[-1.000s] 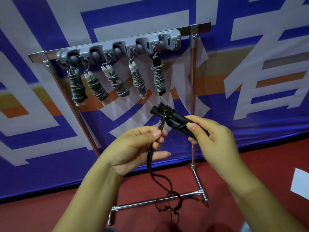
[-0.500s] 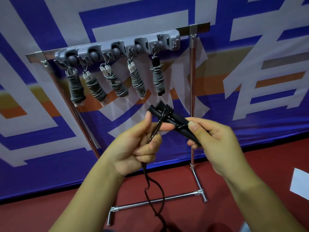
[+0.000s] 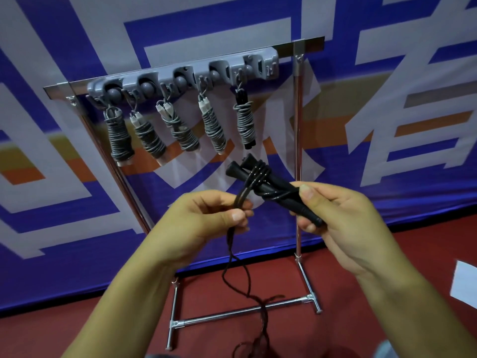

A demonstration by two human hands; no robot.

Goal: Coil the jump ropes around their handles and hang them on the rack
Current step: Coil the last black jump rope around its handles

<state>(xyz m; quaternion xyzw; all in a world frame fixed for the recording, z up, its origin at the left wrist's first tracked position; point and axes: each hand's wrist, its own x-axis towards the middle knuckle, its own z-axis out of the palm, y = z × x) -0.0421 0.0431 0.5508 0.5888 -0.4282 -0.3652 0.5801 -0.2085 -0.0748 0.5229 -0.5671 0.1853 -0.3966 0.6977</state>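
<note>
My right hand (image 3: 343, 220) grips the two black handles (image 3: 271, 187) of a jump rope, held together and slanting up to the left. A few turns of the black rope (image 3: 258, 174) lie around the handles near their upper end. My left hand (image 3: 206, 220) pinches the doubled rope just below the handles, and the loose rope (image 3: 232, 270) hangs down to the floor. Behind stands the metal rack (image 3: 298, 140) with a grey hook strip (image 3: 185, 76). Several coiled jump ropes (image 3: 214, 130) hang from it.
A blue, white and orange banner (image 3: 387, 125) covers the wall behind the rack. The floor (image 3: 361, 319) is dark red. A white sheet (image 3: 464, 285) lies at the right edge. The rack's foot bar (image 3: 245, 310) crosses the floor below my hands.
My left hand carried the rope up and around the handles, then came back down to the left, adding a turn. The right hand has held the handles steady.
</note>
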